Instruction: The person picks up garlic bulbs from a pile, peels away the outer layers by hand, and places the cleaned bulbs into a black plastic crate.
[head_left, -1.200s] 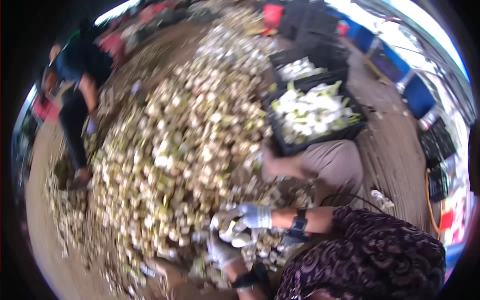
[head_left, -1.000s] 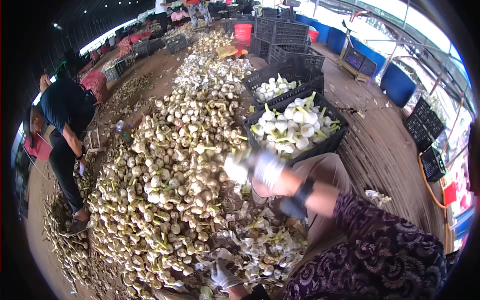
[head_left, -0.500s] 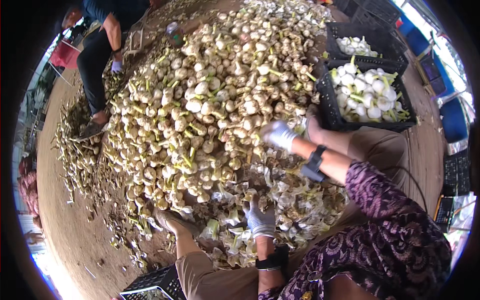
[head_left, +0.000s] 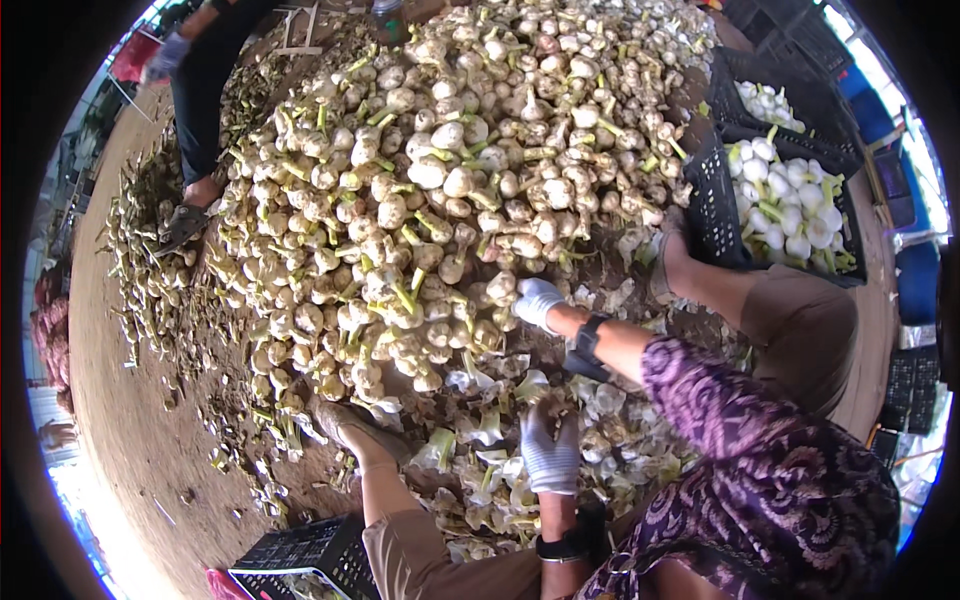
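Bare brown earth floor (head_left: pixel 130 420) runs down the left of the frame, and a huge heap of garlic bulbs (head_left: pixel 450 180) fills the centre and top, with trimmed skins and stalks (head_left: pixel 480 440) strewn below it. At centre the gloved right hand (head_left: pixel 535 300) reaches into the heap's lower edge, fingers curled on a bulb, while the gloved left hand (head_left: pixel 550 450) rests flat and empty on the skins. Black crates (head_left: pixel 710 200) of cleaned white bulbs sit at upper right, and another person (head_left: pixel 205 90) stands at upper left.
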